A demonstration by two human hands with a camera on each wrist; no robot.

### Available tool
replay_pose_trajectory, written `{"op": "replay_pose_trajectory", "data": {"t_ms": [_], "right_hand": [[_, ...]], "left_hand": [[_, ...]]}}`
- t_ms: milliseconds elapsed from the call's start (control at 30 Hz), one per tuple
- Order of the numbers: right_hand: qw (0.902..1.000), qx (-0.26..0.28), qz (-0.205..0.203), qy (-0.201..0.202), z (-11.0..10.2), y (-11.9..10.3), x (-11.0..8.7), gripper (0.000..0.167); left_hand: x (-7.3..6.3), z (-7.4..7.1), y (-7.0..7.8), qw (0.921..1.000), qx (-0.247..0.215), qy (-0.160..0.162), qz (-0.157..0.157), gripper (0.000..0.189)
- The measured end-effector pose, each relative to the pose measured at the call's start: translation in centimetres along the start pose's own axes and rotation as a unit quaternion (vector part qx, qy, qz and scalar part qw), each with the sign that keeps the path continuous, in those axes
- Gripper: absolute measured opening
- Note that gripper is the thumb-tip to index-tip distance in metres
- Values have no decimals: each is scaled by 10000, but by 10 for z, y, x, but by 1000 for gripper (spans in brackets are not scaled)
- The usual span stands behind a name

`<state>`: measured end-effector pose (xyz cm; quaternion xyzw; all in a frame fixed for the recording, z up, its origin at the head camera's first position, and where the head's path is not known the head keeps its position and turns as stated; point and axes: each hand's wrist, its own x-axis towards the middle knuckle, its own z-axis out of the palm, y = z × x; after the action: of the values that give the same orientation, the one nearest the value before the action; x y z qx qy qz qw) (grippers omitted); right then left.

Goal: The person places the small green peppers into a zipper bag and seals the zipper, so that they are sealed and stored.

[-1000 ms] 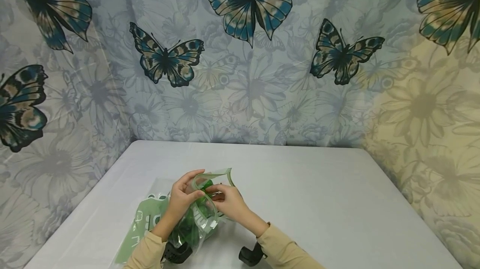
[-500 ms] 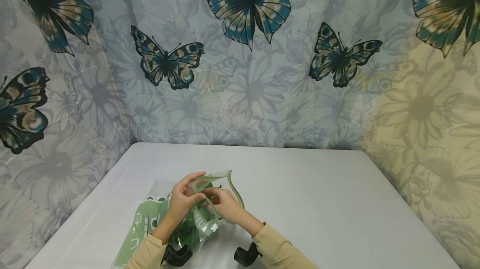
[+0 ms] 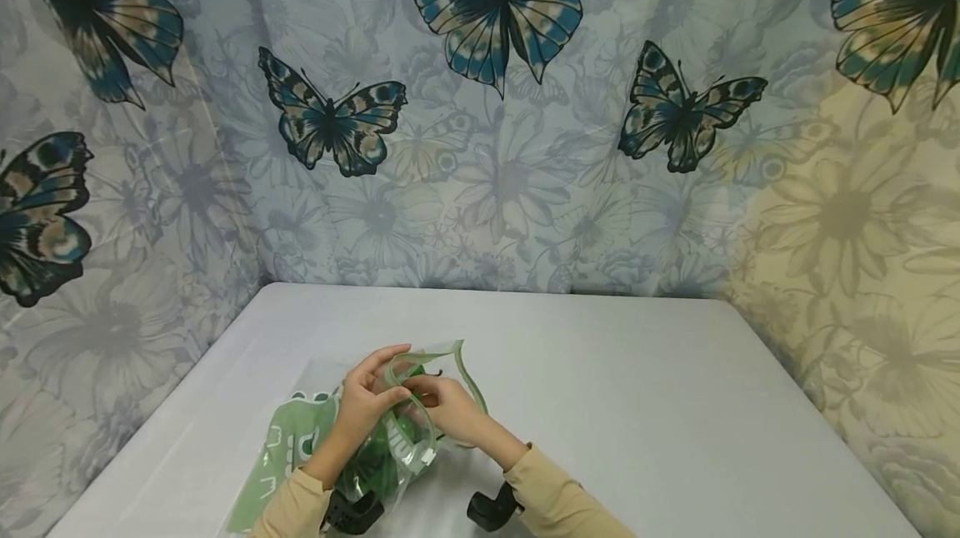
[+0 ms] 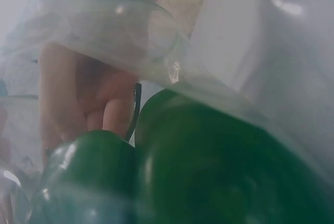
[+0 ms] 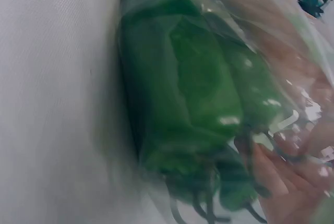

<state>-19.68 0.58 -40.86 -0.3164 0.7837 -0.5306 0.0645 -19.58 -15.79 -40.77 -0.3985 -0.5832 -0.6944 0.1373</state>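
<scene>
A clear slider zip bag (image 3: 411, 448) with a green-edged mouth stands at the front of the table. Several glossy green peppers (image 5: 203, 78) with dark stems lie inside it. My left hand (image 3: 366, 396) holds the bag near its mouth, thumb over the rim. Through that mouth reaches my right hand (image 3: 452, 411), fingers curled at a green pepper (image 4: 94, 164) beside its stem. The pepper hides those fingertips in the left wrist view. A larger pepper (image 4: 209, 156) fills the lower right there. The plastic blurs both wrist views.
A flat clear bag with a green print (image 3: 296, 442) lies under and left of my left forearm. White cloth covers the table (image 3: 637, 405). A butterfly-patterned curtain (image 3: 510, 188) rises behind it. Black wrist cameras (image 3: 491, 509) hang below both wrists.
My right hand has moved slightly left and deeper into the bag's mouth, and the green rim now spreads out past its wrist. The left hand stays almost in place.
</scene>
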Motion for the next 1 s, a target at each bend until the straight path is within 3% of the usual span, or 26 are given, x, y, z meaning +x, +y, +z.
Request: {"op": "replay_pose_trajectory", "data": {"t_ms": [200,400,500,700,833,933,1000], "right_hand": [[9983,555,92,-122,-20,-12,-18,34],[9970,775,-14,-4,-44,-29,-44,31],[9974,693,55,199,-53,-26,-54,29],[9966,701,157,400,-66,-16,-67,26],[9954,869,112,375,-68,-10,-73,25],[9947,974,42,327,-69,-1,-76,25],[9948,973,69,288,-70,6,-78,27]], "left_hand": [[-1,0,1,9987,500,60,-106,52],[0,11,5,9907,1360,31,-26,52],[0,17,5,9903,1388,-108,11,55],[1,24,2,9955,877,-326,163,53],[2,30,5,9963,815,-275,-49,49],[1,32,4,9928,1157,-305,-14,45],[1,33,2,9844,1685,-481,184,38]]}}
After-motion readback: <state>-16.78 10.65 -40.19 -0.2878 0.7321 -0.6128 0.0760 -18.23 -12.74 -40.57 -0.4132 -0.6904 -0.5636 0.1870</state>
